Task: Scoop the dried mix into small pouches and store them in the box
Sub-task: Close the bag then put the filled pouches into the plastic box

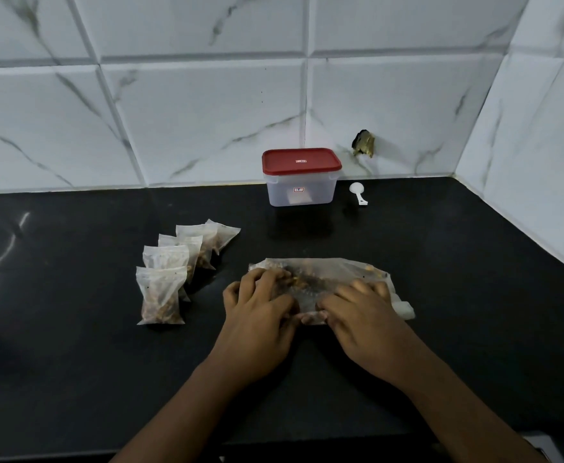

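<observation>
1. A large clear plastic bag (334,270) lies flat and crosswise on the black countertop (73,345), right in front of the person, with both hands on it.
2. The left hand (260,317) covers the bag's left end. Its fingers are curled down over the plastic and its thumb is tucked in at the near edge, so it grips the bag.
3. The right hand (364,317) sits on the bag's right half in the same way: fingers bent over the top, thumb against the near edge, pinching the plastic.
4. Between the two hands a dark, brownish streak of dried mix (307,279) shows through the bag; a few loose bits sit near its far right corner.
5. At the right the bag's end looks white and bunched, poking out beside the right hand.
6. To the left of the bag, just beside the left hand, small clear pouches (160,295) lie in an overlapping row running away towards the wall. I count five, each with brown mix inside.
7. Further back, near the wall, stands a clear plastic box (300,193) with its red lid (300,160) on, well apart from the bag.
8. A white plastic scoop (357,192) lies on the counter just right of the box, bowl towards the wall.
9. White marble-patterned tiles (190,111) cover the wall behind and to the right; one has a dark ragged spot (362,144) above the scoop.
</observation>
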The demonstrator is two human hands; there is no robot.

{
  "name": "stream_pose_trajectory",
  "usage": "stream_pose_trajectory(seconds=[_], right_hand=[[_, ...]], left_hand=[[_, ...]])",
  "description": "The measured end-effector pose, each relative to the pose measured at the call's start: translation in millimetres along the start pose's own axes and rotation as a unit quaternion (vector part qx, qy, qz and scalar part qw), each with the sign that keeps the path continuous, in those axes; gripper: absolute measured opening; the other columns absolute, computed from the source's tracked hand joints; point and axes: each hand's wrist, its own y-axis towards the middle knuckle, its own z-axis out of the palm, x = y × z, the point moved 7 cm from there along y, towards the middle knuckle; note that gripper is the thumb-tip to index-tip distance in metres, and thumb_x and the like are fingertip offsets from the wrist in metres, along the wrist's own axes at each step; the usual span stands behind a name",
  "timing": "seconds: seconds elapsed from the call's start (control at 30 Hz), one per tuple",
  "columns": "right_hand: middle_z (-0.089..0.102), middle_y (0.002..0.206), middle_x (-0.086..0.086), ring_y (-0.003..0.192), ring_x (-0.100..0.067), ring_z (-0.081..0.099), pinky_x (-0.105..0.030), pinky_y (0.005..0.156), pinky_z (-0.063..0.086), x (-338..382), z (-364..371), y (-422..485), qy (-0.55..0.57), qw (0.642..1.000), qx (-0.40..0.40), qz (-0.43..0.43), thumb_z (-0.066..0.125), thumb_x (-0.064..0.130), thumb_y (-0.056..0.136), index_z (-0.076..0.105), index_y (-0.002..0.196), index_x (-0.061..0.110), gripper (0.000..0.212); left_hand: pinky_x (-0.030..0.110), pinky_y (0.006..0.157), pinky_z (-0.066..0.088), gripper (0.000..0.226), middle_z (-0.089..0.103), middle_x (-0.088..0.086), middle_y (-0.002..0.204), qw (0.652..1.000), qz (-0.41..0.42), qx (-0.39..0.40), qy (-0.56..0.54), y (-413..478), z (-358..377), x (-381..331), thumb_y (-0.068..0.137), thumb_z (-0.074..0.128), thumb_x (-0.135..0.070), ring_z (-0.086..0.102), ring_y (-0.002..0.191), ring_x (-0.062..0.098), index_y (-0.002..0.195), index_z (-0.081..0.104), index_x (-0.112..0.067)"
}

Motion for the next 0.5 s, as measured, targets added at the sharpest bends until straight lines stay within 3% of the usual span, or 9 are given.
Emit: stream_pose_trajectory(seconds=[0.1,0.17,0.23,0.33,0.43,0.5], right_hand=[[0.056,0.111,0.017,0.112,-0.009,0.048,-0.041,0.102,0.032,-2.7,2.1,-0.6,0.013,1.0,-0.008,0.002,0.041,0.055,0.098,0.066,0.107,0.037,0.033],[0.062,0.119,0.017,0.117,-0.01,0.052,-0.043,0.109,0.029,-2.4,5.6,0.8,0.011,1.0,0.011,-0.003,0.041,0.056,0.097,0.064,0.117,0.038,0.036],[0.064,0.126,0.017,0.12,-0.008,0.053,-0.043,0.112,0.026,-2.6,5.8,3.0,0.012,1.0,0.021,0.003,0.042,0.05,0.099,0.061,0.123,0.037,0.034],[0.067,0.116,0.015,0.111,-0.011,0.058,-0.043,0.106,0.031,-0.1,2.4,4.6,0.003,1.0,0.01,-0.001,0.048,0.034,0.099,0.061,0.114,0.035,0.019],[0.068,0.106,0.014,0.102,-0.013,0.061,-0.044,0.099,0.037,-3.4,1.1,3.3,0.003,1.0,0.001,0.016,0.035,0.034,0.096,0.063,0.108,0.033,0.03],[0.067,0.102,0.015,0.1,-0.013,0.061,-0.045,0.099,0.039,-3.6,1.0,3.4,0.006,1.0,0.002,0.018,0.028,0.038,0.094,0.063,0.105,0.033,0.038]], left_hand=[[0.044,0.118,0.01,0.033,0.021,-0.009,0.162,1.0,-0.001,-0.006,-0.001,2.9,0.8,-0.5,0.102,0.044,-0.053,0.0,0.151,0.017,0.118,0.069,-0.037],[0.043,0.116,0.011,0.037,0.022,-0.011,0.162,1.0,-0.006,-0.015,-0.004,4.5,1.3,0.6,0.101,0.042,-0.057,0.002,0.151,0.016,0.115,0.071,-0.038],[0.044,0.116,0.013,0.038,0.023,-0.009,0.162,1.0,-0.015,-0.021,-0.002,4.6,1.4,2.7,0.101,0.041,-0.06,0.004,0.151,0.017,0.113,0.07,-0.039],[0.045,0.117,0.016,0.047,0.02,-0.008,0.161,0.999,-0.028,-0.03,-0.011,1.0,-2.2,4.5,0.094,0.03,-0.072,0.008,0.15,0.017,0.116,0.056,-0.039],[0.045,0.118,0.014,0.048,0.015,-0.01,0.161,1.0,-0.011,-0.019,-0.004,-1.4,-1.9,1.3,0.091,0.033,-0.076,0.007,0.15,0.016,0.12,0.049,-0.041],[0.049,0.12,0.012,0.04,0.009,-0.009,0.163,1.0,-0.004,-0.009,0.009,-0.7,0.4,0.3,0.096,0.041,-0.068,0.002,0.152,0.018,0.125,0.05,-0.042]])
